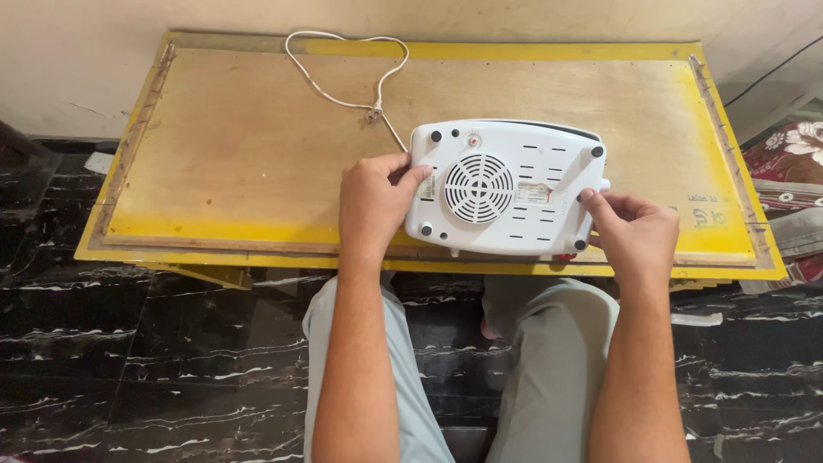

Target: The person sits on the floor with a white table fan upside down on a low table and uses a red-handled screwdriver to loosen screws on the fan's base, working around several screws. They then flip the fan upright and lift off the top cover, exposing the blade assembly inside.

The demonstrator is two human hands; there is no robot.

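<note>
Knees in pale grey trousers (549,360) nearest the lens, floor of dark veined stone (171,369) underneath. Forearms reaching up from there to a white appliance (506,184) lying underside up near the front edge of a low yellow-bordered board (257,146).

Left hand (373,197) clasping the appliance's left edge, thumb curling over the base. Right hand (630,227) pinching the right edge, fingertips on the rim. Both hands closed on the casing, steadying it flat between them.

Progress, judged: appliance already turned over and being held; base apparently still closed, no tool or loose part in view.

Count:
- appliances: one
- round fan grille (478,187) between the two grips: one
- dark rubber feet showing on the base: about six, some partly hidden by fingers
- white cord (343,86) looping away beyond the left grip: one, plug lying loose on the board
- hands: two

Patterned cloth (793,150) well off past the right grip.
</note>
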